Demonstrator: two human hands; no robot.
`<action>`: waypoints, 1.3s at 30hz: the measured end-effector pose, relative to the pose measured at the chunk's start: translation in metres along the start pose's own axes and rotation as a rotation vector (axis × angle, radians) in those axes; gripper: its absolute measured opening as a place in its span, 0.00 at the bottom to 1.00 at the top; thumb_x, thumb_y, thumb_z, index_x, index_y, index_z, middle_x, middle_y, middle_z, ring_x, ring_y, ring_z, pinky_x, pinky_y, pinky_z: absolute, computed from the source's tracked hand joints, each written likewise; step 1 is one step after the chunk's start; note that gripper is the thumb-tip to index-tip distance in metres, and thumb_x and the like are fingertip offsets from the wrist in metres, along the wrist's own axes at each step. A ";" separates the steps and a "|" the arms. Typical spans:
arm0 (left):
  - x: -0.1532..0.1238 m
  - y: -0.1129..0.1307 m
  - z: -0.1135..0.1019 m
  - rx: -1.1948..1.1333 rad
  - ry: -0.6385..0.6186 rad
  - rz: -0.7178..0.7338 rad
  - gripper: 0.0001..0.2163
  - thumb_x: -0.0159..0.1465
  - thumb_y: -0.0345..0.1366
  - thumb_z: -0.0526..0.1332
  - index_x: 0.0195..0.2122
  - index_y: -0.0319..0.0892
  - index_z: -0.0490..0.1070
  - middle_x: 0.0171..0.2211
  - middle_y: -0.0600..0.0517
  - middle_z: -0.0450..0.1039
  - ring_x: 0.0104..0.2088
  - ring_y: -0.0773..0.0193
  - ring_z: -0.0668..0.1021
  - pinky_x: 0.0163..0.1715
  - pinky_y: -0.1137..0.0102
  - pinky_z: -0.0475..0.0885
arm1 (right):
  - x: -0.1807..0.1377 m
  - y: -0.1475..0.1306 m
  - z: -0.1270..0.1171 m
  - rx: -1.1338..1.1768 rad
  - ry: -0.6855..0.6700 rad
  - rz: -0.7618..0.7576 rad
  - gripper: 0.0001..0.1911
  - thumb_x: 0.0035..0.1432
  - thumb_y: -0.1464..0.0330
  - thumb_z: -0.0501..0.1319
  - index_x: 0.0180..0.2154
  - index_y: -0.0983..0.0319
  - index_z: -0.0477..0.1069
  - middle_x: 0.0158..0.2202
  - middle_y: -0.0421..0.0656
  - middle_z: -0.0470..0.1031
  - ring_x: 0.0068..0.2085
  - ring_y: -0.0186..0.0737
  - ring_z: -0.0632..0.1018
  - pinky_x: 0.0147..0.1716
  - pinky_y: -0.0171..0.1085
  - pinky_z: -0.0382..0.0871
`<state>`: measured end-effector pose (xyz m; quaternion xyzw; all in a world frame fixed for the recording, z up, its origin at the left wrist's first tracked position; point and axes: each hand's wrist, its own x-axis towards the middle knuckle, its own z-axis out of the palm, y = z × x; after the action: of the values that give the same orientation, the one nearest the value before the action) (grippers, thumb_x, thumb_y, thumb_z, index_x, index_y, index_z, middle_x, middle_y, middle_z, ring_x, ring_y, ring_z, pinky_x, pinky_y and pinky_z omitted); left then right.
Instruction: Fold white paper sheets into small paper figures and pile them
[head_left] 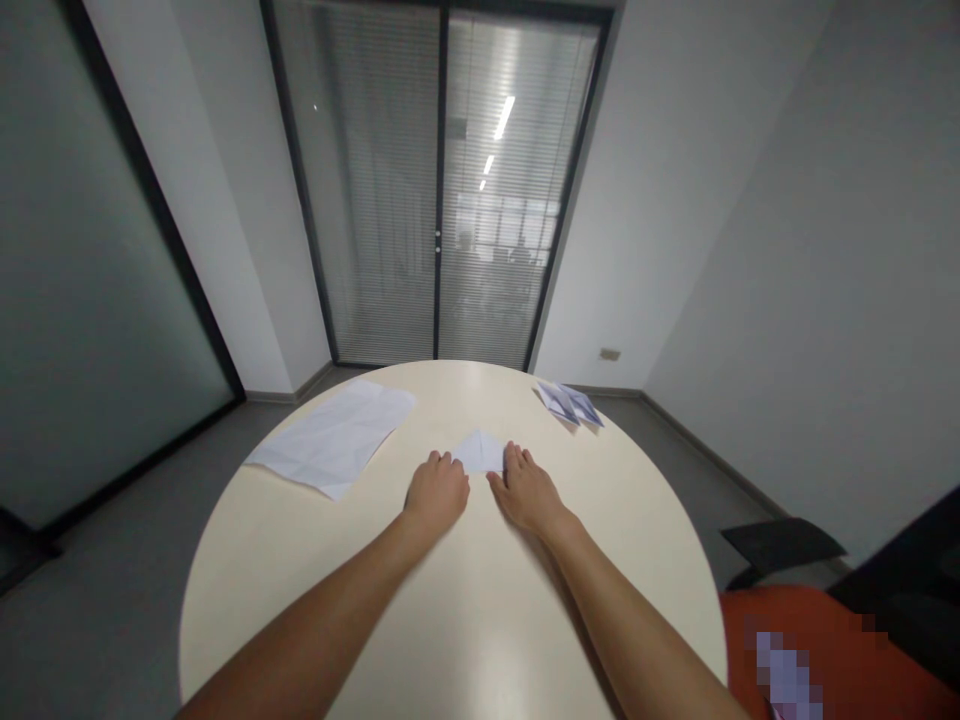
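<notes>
A small piece of white paper, folded to a triangle-like shape [480, 452], lies on the round table between my hands, its peak pointing away from me. A crease runs down its middle. My left hand [438, 490] is closed at the paper's left corner, fingers curled and fingertips partly hidden. On the right corner rests my right hand [528, 490], fingers stretched out flat and thumb apart near the lower edge.
A large creased white sheet [337, 435] lies at the table's left. Folded papers [568, 405] sit near the far right edge of the cream round table [480, 640]. An orange chair [795, 610] with a black armrest [784, 542] stands at the lower right.
</notes>
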<state>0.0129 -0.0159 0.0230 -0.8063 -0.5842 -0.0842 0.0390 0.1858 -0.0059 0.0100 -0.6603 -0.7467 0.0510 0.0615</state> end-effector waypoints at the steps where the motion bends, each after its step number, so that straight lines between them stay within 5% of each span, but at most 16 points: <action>1: 0.000 -0.001 0.000 -0.001 -0.002 0.001 0.14 0.71 0.36 0.52 0.47 0.37 0.76 0.49 0.39 0.75 0.52 0.51 0.73 0.47 0.62 0.72 | 0.000 0.001 -0.001 0.004 0.002 -0.004 0.38 0.70 0.57 0.45 0.70 0.78 0.46 0.71 0.60 0.51 0.71 0.59 0.52 0.65 0.48 0.52; 6: 0.002 -0.003 0.002 -0.013 -0.002 0.010 0.13 0.71 0.36 0.53 0.46 0.38 0.76 0.48 0.39 0.75 0.51 0.51 0.73 0.46 0.63 0.72 | -0.002 0.014 -0.009 0.053 -0.059 -0.078 0.35 0.70 0.59 0.45 0.70 0.72 0.46 0.71 0.54 0.54 0.71 0.58 0.51 0.65 0.48 0.52; 18: 0.000 -0.003 0.000 -0.002 0.008 -0.004 0.13 0.71 0.35 0.52 0.46 0.38 0.76 0.48 0.40 0.75 0.51 0.51 0.73 0.43 0.63 0.74 | -0.001 0.019 -0.013 0.094 -0.257 -0.044 0.41 0.70 0.53 0.42 0.72 0.72 0.35 0.74 0.54 0.32 0.73 0.52 0.38 0.69 0.50 0.37; 22: -0.001 -0.004 0.001 -0.011 -0.001 -0.001 0.13 0.71 0.35 0.52 0.46 0.38 0.76 0.49 0.40 0.75 0.51 0.52 0.73 0.43 0.63 0.75 | -0.004 0.022 -0.021 0.077 -0.321 0.023 0.43 0.68 0.52 0.44 0.72 0.72 0.33 0.74 0.52 0.32 0.73 0.50 0.38 0.70 0.51 0.37; 29: 0.003 -0.010 0.006 -0.010 0.016 0.017 0.12 0.71 0.35 0.53 0.46 0.39 0.76 0.48 0.41 0.75 0.51 0.52 0.73 0.43 0.63 0.74 | -0.002 0.034 -0.020 0.069 -0.162 -0.098 0.33 0.69 0.58 0.48 0.69 0.70 0.53 0.72 0.56 0.49 0.72 0.58 0.48 0.67 0.53 0.48; 34: 0.006 -0.017 0.003 -0.024 0.005 0.031 0.13 0.72 0.30 0.50 0.43 0.41 0.76 0.44 0.43 0.77 0.48 0.53 0.75 0.41 0.64 0.74 | 0.006 0.051 -0.018 0.099 -0.024 -0.268 0.20 0.69 0.64 0.51 0.57 0.64 0.70 0.63 0.54 0.67 0.66 0.52 0.64 0.63 0.46 0.57; 39: 0.007 -0.021 -0.003 -0.055 -0.003 0.033 0.13 0.72 0.31 0.51 0.42 0.42 0.77 0.42 0.44 0.78 0.46 0.53 0.76 0.40 0.64 0.73 | 0.012 0.061 -0.018 0.074 0.061 -0.277 0.15 0.67 0.66 0.54 0.49 0.59 0.76 0.57 0.50 0.74 0.57 0.49 0.73 0.57 0.43 0.64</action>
<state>-0.0055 -0.0036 0.0261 -0.8166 -0.5685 -0.0984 0.0172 0.2470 0.0134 0.0188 -0.5495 -0.8261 0.0494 0.1150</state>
